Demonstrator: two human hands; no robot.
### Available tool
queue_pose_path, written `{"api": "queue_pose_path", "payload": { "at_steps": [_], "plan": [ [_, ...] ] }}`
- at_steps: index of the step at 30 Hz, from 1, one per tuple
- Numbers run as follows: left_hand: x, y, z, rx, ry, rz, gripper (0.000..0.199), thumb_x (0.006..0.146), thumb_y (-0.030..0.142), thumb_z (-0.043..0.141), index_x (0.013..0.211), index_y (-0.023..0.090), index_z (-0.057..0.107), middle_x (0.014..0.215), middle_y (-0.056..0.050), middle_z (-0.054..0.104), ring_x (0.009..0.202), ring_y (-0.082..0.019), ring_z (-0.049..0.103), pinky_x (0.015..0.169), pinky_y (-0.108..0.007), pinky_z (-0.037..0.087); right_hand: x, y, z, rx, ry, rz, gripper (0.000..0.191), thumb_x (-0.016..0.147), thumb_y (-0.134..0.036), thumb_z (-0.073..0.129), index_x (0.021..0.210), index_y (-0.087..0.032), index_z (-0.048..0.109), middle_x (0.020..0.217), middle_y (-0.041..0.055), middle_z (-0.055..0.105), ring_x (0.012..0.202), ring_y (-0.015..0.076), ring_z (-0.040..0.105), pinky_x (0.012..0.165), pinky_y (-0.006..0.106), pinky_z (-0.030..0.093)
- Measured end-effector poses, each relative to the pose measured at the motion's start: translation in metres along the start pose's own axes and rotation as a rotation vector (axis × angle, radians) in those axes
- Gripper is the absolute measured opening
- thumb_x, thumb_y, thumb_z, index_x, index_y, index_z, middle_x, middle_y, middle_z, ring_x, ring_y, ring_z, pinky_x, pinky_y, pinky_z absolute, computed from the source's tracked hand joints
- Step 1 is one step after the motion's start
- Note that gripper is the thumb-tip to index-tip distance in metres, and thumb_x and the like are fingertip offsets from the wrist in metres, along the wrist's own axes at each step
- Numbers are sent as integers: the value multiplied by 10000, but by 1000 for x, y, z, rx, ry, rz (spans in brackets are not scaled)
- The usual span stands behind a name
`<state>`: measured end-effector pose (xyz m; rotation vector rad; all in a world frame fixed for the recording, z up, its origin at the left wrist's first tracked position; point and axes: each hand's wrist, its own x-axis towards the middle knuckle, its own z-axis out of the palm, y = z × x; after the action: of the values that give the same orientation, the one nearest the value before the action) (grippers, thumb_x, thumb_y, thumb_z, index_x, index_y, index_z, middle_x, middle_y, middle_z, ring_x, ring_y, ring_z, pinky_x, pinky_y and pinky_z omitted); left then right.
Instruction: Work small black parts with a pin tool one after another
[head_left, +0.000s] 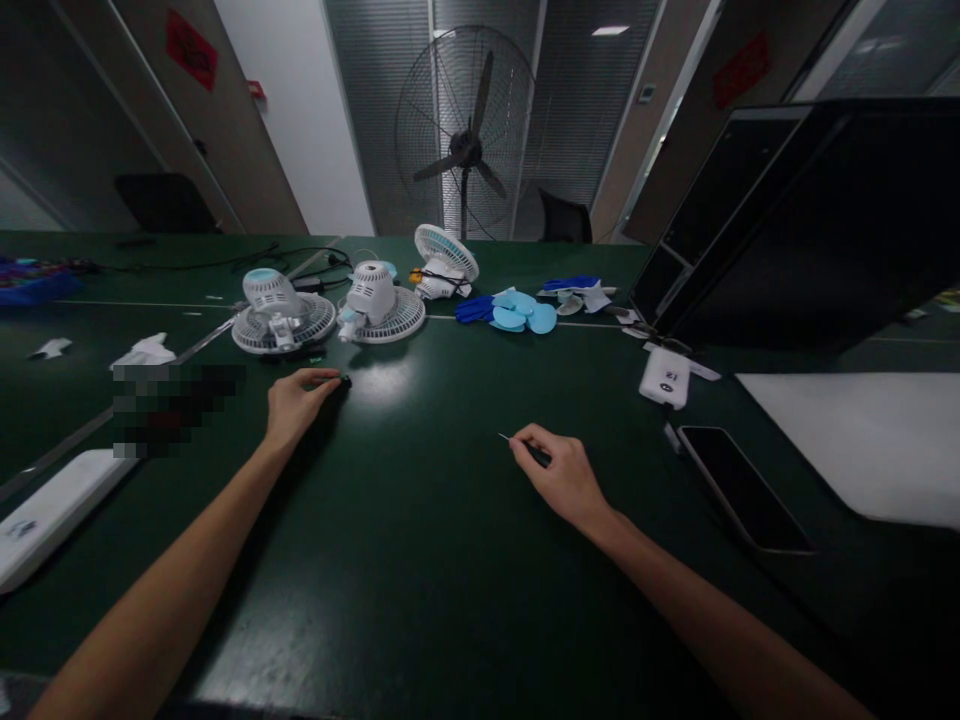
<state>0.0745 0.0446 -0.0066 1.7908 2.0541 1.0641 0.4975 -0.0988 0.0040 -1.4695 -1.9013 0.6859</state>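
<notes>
My left hand is stretched forward over the green table, its thumb and fingertips pinching a small black piece too small to identify. My right hand grips a small screwdriver by its dark handle, the thin shaft pointing left and away from other things. Just beyond my left hand, two white fan heads lie grille-down with motor housings upward. Behind them a third small fan is tilted, a dark cord across it. Light-blue fan blades lie to its right, beside a blue glove.
To the right are a white power bank, a phone, a white sheet and a large black monitor. At left lie a long white box and crumpled paper. A pedestal fan stands behind the table.
</notes>
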Motion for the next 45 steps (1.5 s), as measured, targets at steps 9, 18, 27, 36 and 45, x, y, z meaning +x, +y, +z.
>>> {"api": "queue_pose_path", "payload": {
  "at_steps": [9, 18, 27, 36, 45],
  "plan": [
    [-1, -3, 0, 7, 19, -21, 404, 791, 515, 717, 1072, 246, 824, 945, -60, 777, 821, -267, 715, 754, -325, 500, 0, 1, 0, 19, -7, 2, 254, 1054, -377, 492, 1029, -212, 683, 913, 43, 716, 792, 176, 689, 674, 294, 549],
    [2, -8, 2, 16, 5, -24, 440, 773, 532, 728, 1082, 233, 819, 948, -78, 780, 852, -290, 719, 798, -340, 516, 0, 6, 1, 32, -30, 9, 264, 1059, -398, 488, 1073, -221, 683, 968, 54, 723, 829, 185, 697, 666, 294, 562],
    [1, -3, 0, 61, -21, 3, 439, 780, 541, 727, 1068, 223, 817, 938, -93, 768, 861, -301, 713, 811, -362, 517, 0, 5, 1, 18, -15, 2, 247, 1054, -379, 500, 1045, -214, 683, 921, 42, 715, 798, 178, 688, 677, 296, 553],
    [-2, 0, 0, 105, -52, 209, 363, 841, 486, 671, 1044, 209, 790, 925, -74, 740, 790, -251, 689, 733, -308, 495, 1, 5, 1, -2, -4, -15, 263, 1058, -402, 490, 1036, -221, 680, 880, 33, 711, 768, 174, 685, 651, 284, 536],
    [-64, 84, 20, -174, -637, 527, 228, 943, 390, 637, 1051, 228, 755, 1095, -85, 727, 953, -226, 670, 809, -315, 504, -2, -2, 2, -43, -82, -99, 222, 1046, -366, 512, 1011, -223, 678, 867, 19, 707, 739, 160, 661, 646, 275, 497]
  ]
}}
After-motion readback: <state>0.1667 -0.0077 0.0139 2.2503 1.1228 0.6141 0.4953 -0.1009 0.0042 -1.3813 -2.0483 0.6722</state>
